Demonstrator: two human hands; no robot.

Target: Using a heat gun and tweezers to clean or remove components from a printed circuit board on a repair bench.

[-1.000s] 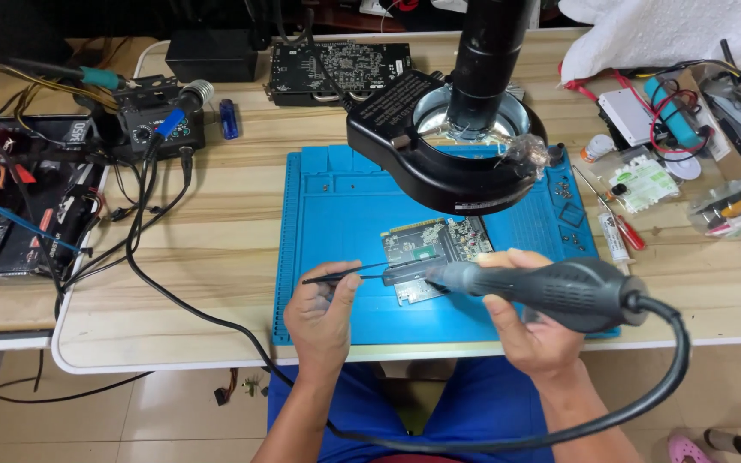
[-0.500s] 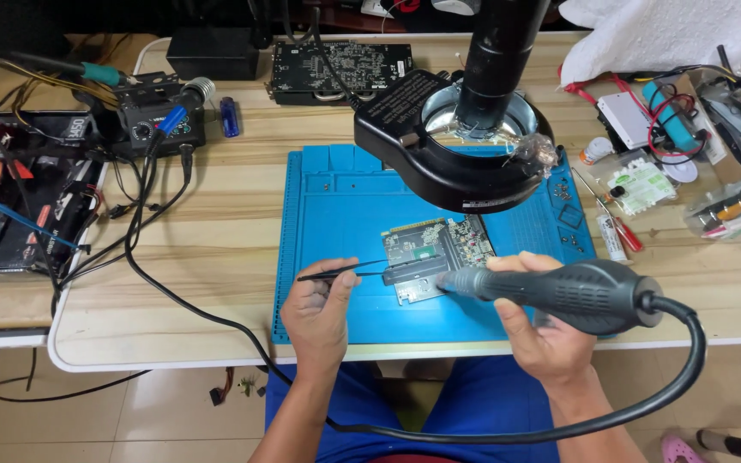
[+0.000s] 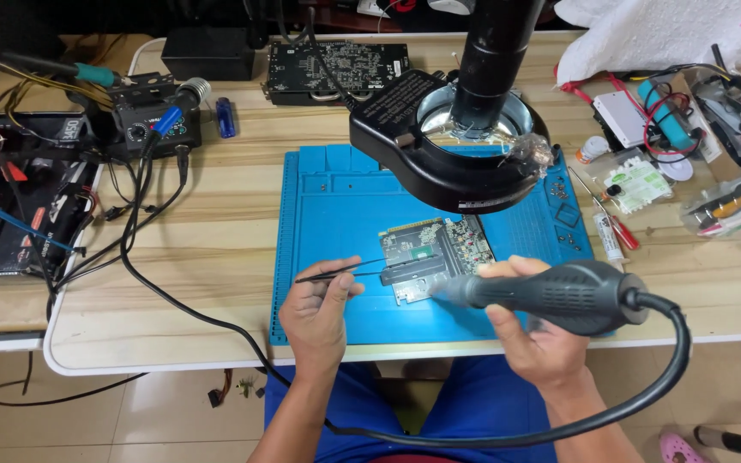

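Currently the left hand is closed in a pinch on a pair of black tweezers, whose tips point right and reach the left edge of the circuit board. The right hand is wrapped around the thick black handle of a hot-air tool — the fingers are clamped on the grip, and the metal nozzle points left, hovering just over the lower part of the board. A heavy black hose leaves the rear of the handle and loops down and back toward the person's lap.

The board lies flat on the blue work mat, near the mat's middle and just beside both hands. A microscope with a black ring light hangs above the mat's far right part, partly overlapping the board's upper edge. The mat rests on a light wooden table. A soldering station with cables stands well apart at far left — a second, dark circuit card lies at the far edge.
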